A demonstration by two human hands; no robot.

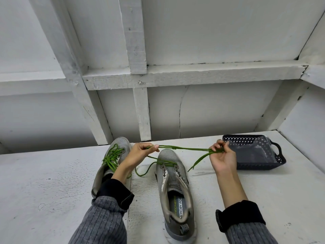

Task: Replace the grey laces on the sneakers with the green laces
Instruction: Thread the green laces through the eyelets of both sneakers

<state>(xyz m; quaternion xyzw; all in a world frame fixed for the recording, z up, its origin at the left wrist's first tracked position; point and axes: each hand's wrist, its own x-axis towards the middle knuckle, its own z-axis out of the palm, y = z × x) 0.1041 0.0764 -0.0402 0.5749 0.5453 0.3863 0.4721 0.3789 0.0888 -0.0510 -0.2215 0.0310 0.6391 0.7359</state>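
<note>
I see bare table [44, 182] on the near left. Two shoes [173, 184] block the middle, a taut green lace [184, 148] spans above them, a dark basket [255, 152] fills the far right, and the wall [211, 111] closes off the far side.

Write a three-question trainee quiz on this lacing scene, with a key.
1. True or false: the left sneaker already carries a green lace.
2. What do both hands, left and right, pinch? A) grey lace B) green lace C) basket rim
3. Fill in: the dark basket sits to the ___ of the right sneaker.

Key: 1 true; 2 B; 3 right.
</note>
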